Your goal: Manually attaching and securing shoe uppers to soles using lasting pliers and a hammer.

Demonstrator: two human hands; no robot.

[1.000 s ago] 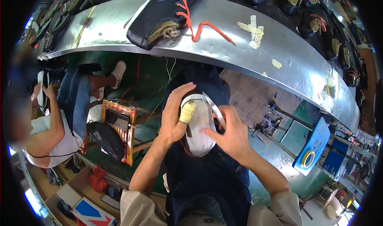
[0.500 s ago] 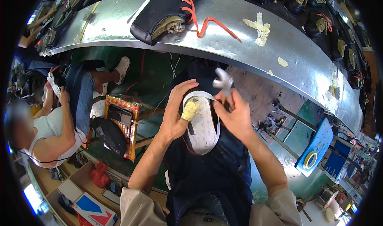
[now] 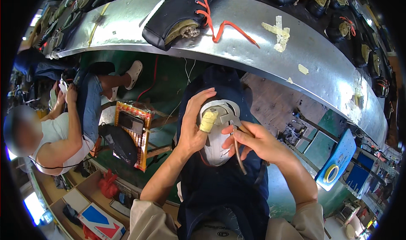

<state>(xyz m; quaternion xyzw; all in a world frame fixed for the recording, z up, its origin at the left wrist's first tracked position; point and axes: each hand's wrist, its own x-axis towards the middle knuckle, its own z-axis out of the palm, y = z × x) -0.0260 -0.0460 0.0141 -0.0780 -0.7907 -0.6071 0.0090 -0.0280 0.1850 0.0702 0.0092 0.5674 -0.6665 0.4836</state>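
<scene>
A shoe [image 3: 219,144] lies on my lap with its pale, sole-like underside up. My left hand [image 3: 193,128] is closed round its left side, the thumb wrapped in yellow tape [image 3: 208,120] and pressing on the underside. In my right hand [image 3: 258,142] is a pair of metal pincers [image 3: 238,155], its handles between the fingers. The grey head of the pincers lies against the far end of the shoe, where a strip of edge material [image 3: 229,104] stands up. Whether the jaws bite that strip I cannot tell.
Ahead runs a curved metal bench [image 3: 249,20] bearing a black shoe [image 3: 177,22] with orange laces. More black shoes [image 3: 338,26] line the far side. To the left sits a co-worker [image 3: 63,134] beside a small stand [image 3: 134,130]. A blue stool [image 3: 338,155] with a tape roll stands right.
My right hand has turned and come down over the shoe. The pincers' head swung from above the far end onto it, and the handles now point toward me. My left hand keeps its hold.
</scene>
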